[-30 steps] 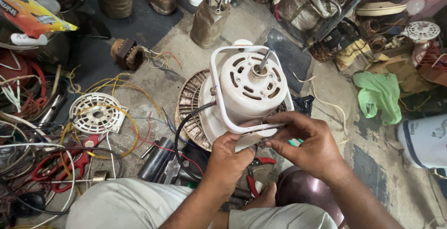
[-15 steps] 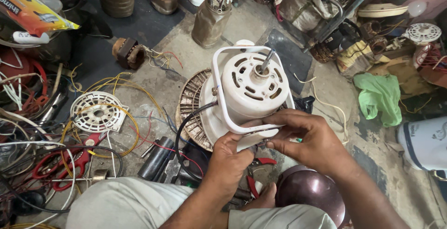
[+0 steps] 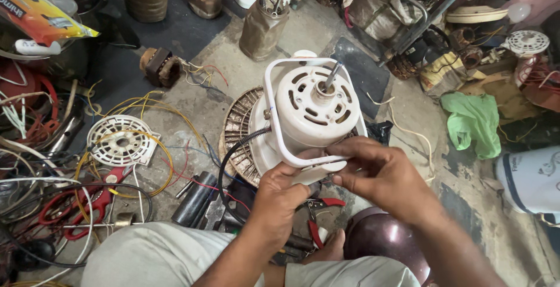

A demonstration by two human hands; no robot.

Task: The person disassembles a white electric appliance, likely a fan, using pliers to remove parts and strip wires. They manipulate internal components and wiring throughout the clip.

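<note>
While the white fan motor [image 3: 312, 118] sat upright on the concrete floor [image 3: 245, 71], just ahead of the seated person's knees, its steel shaft [image 3: 332, 76] pointed up and slightly away. A white tubular bracket [image 3: 274, 129] looped around the vented housing, and a black cable [image 3: 230, 158] curved out of its left side toward the lap. Both hands met at the bracket's near edge. The left hand [image 3: 280, 196] was curled tight on the lower bar, thumb pressed against a pale flat piece beneath it. The right hand [image 3: 382, 173] had its fingers pinched together on that same edge from the other side; what exactly they gripped seemed to be a small part, though the knuckles hid it. Behind the motor leaned a brownish ribbed disc [image 3: 236, 132]. Red-handled pliers [image 3: 318, 217] lay on the floor just below the hands, near a dark rounded dome [image 3: 379, 243]. Farther left lay a white round grille [image 3: 119, 141] among yellow and red wires [image 3: 146, 103], with red scissors [image 3: 81, 208] nearby. A green cloth [image 3: 472, 121] lay well off to the right.
</note>
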